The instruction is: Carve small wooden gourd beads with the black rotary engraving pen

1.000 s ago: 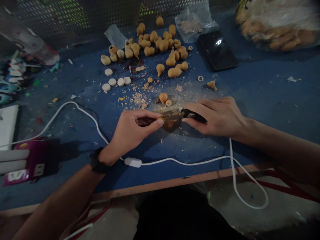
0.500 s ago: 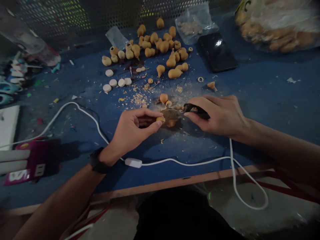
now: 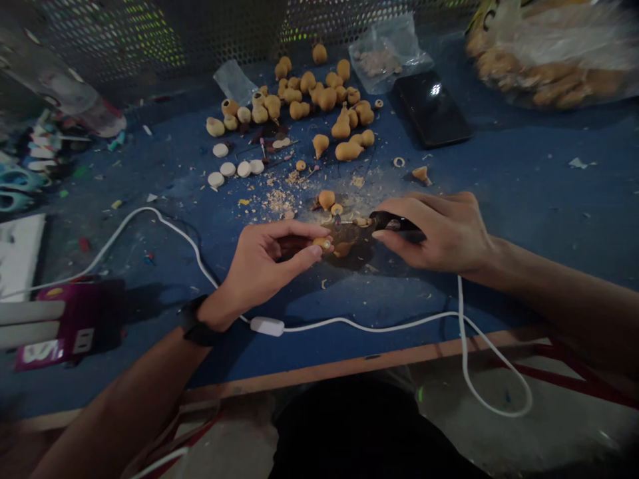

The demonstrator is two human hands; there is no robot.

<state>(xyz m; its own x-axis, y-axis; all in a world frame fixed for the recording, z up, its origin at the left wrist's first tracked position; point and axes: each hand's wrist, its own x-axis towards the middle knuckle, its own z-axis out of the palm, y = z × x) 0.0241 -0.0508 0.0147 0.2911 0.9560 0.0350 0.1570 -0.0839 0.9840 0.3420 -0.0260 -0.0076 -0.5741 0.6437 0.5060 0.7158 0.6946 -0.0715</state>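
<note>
Left hand (image 3: 269, 263) pinching small gourd piece (image 3: 322, 244) between thumb and fingertips, over blue table (image 3: 529, 206); right hand (image 3: 439, 229), at its 3 o'clock, wrapped round black tool (image 3: 403, 224), bit (image 3: 345, 222) pointing to 9 o'clock, apart from piece; loose gourd (image 3: 326, 199) at piece's 12 o'clock, gourd pile (image 3: 327, 100) farther beyond

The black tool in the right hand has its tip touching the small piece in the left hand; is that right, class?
No: the head view shows the black tool in the right hand with its tip apart from the small piece in the left hand.
</note>
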